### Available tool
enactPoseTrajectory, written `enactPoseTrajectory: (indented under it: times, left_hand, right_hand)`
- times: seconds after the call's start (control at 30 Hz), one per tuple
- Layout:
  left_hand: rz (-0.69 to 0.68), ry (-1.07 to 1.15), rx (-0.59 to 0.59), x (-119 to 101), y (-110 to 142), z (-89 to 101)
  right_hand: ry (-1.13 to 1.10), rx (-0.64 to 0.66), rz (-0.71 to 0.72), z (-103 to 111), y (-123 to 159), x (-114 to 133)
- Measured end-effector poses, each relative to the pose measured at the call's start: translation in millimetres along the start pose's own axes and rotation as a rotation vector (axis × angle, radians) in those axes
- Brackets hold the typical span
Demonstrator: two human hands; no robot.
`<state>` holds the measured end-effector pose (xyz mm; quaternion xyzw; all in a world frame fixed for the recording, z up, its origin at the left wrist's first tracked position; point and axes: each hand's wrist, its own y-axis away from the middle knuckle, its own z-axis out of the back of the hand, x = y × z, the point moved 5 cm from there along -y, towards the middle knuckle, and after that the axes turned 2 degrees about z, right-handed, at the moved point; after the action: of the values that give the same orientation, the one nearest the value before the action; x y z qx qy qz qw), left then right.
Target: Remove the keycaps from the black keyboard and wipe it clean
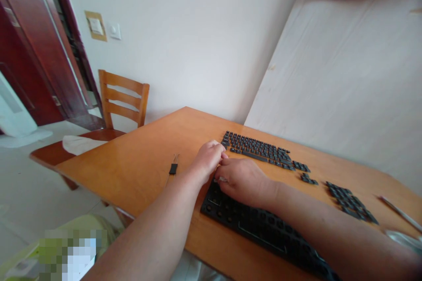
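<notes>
A black keyboard base [227,215] with its keycaps off lies at the table's front edge, bare switch holes and thin wire bars showing. Over its far left corner, my right hand [244,180] is closed, with a small white scrap, perhaps tissue [223,179], showing at its fingers. My left hand [211,156] is closed just beside it, fingertips close to the right hand's. Whatever the left fingers hold is hidden. Behind my hands, loose black keycaps [263,149] lie in keyboard order. More keycaps [351,202] form a block to the right.
A small black wire keycap puller [173,168] lies left of my left forearm. A small keycap cluster [309,179], a thin stick-like tool [400,211] and a clear item [404,239] are to the right. A wooden chair [123,96] stands past the wooden table's [148,149] left edge.
</notes>
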<state>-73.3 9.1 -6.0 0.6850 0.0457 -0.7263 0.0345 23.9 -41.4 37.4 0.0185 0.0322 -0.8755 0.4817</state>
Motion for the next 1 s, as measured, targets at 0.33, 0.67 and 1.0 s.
enactPoseTrajectory:
  times: [0.33, 0.67, 1.0]
  left_hand:
    - [-0.073, -0.109, -0.026, 2, -2, -1.0]
    - [-0.210, -0.266, 0.082, -5, -4, -6.2]
    - [-0.164, -0.263, 0.172, 3, -4, -12.2]
  right_hand:
    - [0.116, 0.103, 0.059, 3, -1, 2]
    - [0.082, 0.078, 0.149, -1, 14, -7]
    - [0.079, 0.085, 0.111, -1, 33, -8]
